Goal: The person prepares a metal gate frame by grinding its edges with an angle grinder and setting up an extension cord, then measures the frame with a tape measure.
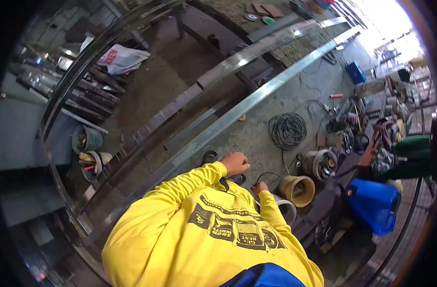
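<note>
My left hand [235,163] is in front of my chest with its fingers curled in, and nothing shows in it. It is nearest to a long square metal tube [256,98] that runs diagonally across the view. Lower and to the right is my right hand [260,188], partly hidden and small in view, its fingers bent closed. What it holds, if anything, cannot be made out. A thin black cable [274,174] passes close by it, and a yellowish bucket [309,196] lies tipped just to its right. Dark shoes [238,179] show between my hands.
A coiled black cable [287,131] lies on the concrete floor. Another bucket [307,166] with items inside, a blue container [376,203] and cluttered tools line the right. More metal bars [218,71] stretch along the left, beyond which are two filled buckets [87,138] and a white sack [120,60].
</note>
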The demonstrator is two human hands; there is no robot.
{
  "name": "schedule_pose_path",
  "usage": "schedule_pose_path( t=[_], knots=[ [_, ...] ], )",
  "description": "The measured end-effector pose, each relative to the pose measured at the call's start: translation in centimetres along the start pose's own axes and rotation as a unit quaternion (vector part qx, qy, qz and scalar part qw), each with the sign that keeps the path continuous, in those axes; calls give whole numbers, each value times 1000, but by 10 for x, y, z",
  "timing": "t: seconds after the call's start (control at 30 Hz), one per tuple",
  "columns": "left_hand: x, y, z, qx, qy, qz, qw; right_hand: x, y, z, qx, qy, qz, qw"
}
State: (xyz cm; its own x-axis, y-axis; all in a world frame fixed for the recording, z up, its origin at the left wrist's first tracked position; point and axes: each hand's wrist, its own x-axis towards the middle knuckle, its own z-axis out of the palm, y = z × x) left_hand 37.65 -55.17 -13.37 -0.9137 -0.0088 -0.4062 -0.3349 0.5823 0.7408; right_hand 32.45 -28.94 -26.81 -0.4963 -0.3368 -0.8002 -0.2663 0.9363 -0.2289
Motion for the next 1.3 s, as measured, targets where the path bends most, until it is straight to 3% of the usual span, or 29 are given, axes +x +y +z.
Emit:
schedule_pose_path(
  t=[0.27,0.33,0.47,0.57,0.63,0.7,0.77,1.13,1.3],
  knots=[
    [5,12,24,29,-25,46,998,-8,35,42,85,7,142,986],
    [4,26,16,37,-64,21,997,-13,39,49,98,11,153,983],
    [9,28,22,67,-52,65,994,-16,42,57,127,33,160,978],
    [18,21,31,64,-85,61,992,0,51,70,51,35,145,987],
    [12,39,20,81,-92,59,991,6,54,79,119,40,191,973],
    [15,45,17,86,-98,47,990,-41,22,29,140,7,219,966],
    [19,46,17,92,-103,42,989,-43,20,24,150,-5,233,961],
    [36,55,24,147,-128,28,980,-36,47,20,195,27,240,951],
    [54,52,47,169,-146,48,974,-46,65,24,188,32,201,961]
  ],
)
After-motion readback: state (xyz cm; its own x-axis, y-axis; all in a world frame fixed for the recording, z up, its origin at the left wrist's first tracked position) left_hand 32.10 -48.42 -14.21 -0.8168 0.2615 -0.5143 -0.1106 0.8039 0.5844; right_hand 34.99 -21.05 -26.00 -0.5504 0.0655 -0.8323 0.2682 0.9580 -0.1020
